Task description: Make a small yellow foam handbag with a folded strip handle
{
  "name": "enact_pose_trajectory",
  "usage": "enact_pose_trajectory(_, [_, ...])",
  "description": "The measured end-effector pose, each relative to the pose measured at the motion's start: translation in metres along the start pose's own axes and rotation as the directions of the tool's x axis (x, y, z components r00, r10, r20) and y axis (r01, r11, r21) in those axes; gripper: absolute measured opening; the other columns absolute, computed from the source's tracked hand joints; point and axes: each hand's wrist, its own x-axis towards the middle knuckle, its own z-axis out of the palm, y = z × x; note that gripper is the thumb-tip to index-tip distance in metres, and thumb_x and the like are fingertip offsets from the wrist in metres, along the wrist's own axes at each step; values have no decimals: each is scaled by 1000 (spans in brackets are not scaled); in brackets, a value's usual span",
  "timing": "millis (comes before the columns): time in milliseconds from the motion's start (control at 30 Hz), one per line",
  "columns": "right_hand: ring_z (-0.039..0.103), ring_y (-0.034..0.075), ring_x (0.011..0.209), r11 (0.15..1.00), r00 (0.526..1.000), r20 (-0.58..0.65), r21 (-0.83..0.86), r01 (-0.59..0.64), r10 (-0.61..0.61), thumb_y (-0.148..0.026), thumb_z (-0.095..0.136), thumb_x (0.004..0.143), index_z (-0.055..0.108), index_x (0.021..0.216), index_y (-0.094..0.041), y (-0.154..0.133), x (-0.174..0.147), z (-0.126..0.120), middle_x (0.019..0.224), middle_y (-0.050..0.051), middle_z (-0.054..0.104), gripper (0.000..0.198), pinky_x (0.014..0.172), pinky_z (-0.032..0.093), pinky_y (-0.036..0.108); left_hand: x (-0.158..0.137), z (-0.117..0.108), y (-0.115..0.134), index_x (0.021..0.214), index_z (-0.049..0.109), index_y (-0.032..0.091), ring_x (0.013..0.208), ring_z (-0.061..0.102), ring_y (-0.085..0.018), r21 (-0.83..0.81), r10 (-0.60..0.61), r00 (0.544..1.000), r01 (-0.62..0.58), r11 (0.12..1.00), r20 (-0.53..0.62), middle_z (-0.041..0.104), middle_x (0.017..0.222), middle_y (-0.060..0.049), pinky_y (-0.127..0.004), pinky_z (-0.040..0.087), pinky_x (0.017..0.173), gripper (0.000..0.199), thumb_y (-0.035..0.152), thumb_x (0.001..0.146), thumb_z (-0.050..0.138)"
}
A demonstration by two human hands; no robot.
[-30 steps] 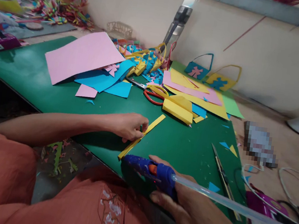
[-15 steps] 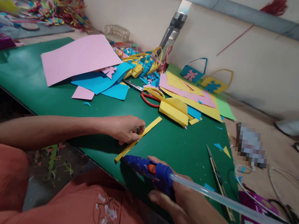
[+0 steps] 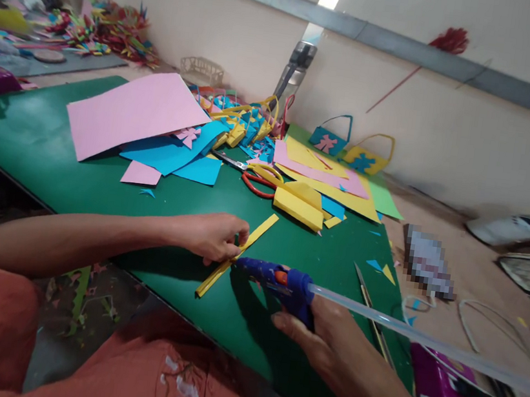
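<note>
Paper is seen here as a long, narrow yellow strip [image 3: 264, 227], laid slantwise on the green table [image 3: 319, 264] near its front edge; it is flat and straight, and a lengthwise line is shown along its nearer part. The table is littered beyond it: a large pink sheet [image 3: 134, 116] is laid over blue sheets [image 3: 163, 154], scissors [image 3: 257, 191] with red and yellow handles are set beside a folded yellow piece [image 3: 298, 209], and a heap of small coloured paper pieces [image 3: 255, 125] is gathered behind. Near the pale wall [image 3: 218, 33], a blue paper bag [image 3: 318, 138] with a pink bow and a yellow paper bag [image 3: 379, 165] with a blue one are stood upright, and a bottle [image 3: 296, 66] is placed farther left. At the right, a slim pointed tool [image 3: 372, 307] is left lying near a purple box [image 3: 437, 377]. The strip is pinched near its middle by the left hand [image 3: 214, 236], its thumb and forefinger closed and the other fingers curled. A blue glue gun [image 3: 255, 270] is gripped by the right hand [image 3: 325, 336], its tip brought right beside those fingertips at the strip; whether the paper is touched cannot be told.
</note>
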Motion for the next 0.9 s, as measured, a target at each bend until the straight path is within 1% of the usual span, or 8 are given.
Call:
enact_pose_trajectory(100, [56, 19, 65, 1000, 998, -54, -14, 18, -19, -39, 49, 80, 58, 82, -20, 4, 2, -1, 72, 3, 64, 20, 61, 42, 30, 1, 0, 0, 96, 49, 15, 42, 55, -10, -6, -9, 1000, 9, 1000, 6, 58, 60, 3, -18, 37, 41, 15, 19, 83, 44])
enact_pose_trajectory(233, [53, 17, 60, 998, 993, -109, -33, 47, -50, -38, 50, 80, 56, 75, -21, 7, 6, -1, 68, 2, 62, 19, 56, 40, 28, 0, -1, 1, 97, 49, 15, 43, 54, -9, -14, -21, 1000, 21, 1000, 14, 58, 62, 3, -17, 38, 43, 15, 18, 83, 44])
enact_pose_trajectory(333, [51, 16, 56, 997, 986, -160, -69, 34, -45, -37, 52, 79, 53, 70, -21, 8, 8, -3, 62, 1, 58, 18, 53, 39, 28, -1, -2, 1, 96, 49, 16, 42, 54, -9, -15, -11, 1000, 11, 1000, 10, 59, 65, 2, -18, 39, 43, 15, 17, 82, 44])
enact_pose_trajectory(433, [49, 16, 54, 996, 977, -205, -84, 40, -57, -35, 53, 78, 53, 71, -22, 6, 9, -5, 57, -1, 54, 15, 51, 38, 27, -2, -1, 3, 93, 49, 15, 41, 53, -9, -17, 2, 1000, -2, 1000, 2, 58, 64, 2, -18, 38, 40, 13, 17, 81, 43])
enact_pose_trajectory(600, [52, 16, 58, 994, 964, -243, -31, 104, -109, -37, 52, 77, 54, 73, -22, 11, 12, -6, 63, 0, 57, 16, 52, 41, 27, -3, -1, 6, 91, 49, 16, 41, 53, -10, -8, -14, 1000, 14, 1000, -4, 55, 61, 3, -18, 36, 39, 12, 17, 81, 43])
enact_pose_trajectory(700, [54, 18, 59, 993, 970, -231, 74, 91, -72, -43, 52, 76, 59, 75, -20, 21, 11, -6, 67, 3, 62, 23, 51, 42, 28, -4, 0, 6, 92, 49, 16, 42, 53, -10, -2, -13, 1000, 13, 1000, -13, 56, 62, 3, -18, 36, 40, 12, 19, 82, 43])
enact_pose_trajectory(800, [58, 20, 60, 970, 970, -243, 233, 71, -13, -47, 53, 75, 64, 85, -19, 32, 6, -9, 71, 4, 66, 32, 49, 44, 29, -5, 1, 7, 94, 51, 15, 44, 52, -10, 46, 5, 999, -3, 999, -34, 57, 61, 2, -19, 34, 40, 14, 21, 83, 44])
enact_pose_trajectory(900, [59, 22, 57, 974, 937, -334, 223, -25, 101, -52, 55, 71, 67, 85, -20, 40, 0, -17, 66, 4, 66, 38, 48, 45, 31, -7, 2, 7, 92, 56, 16, 51, 53, -12, 196, 69, 991, -46, 979, -114, 59, 61, 1, -20, 32, 44, 15, 27, 84, 49])
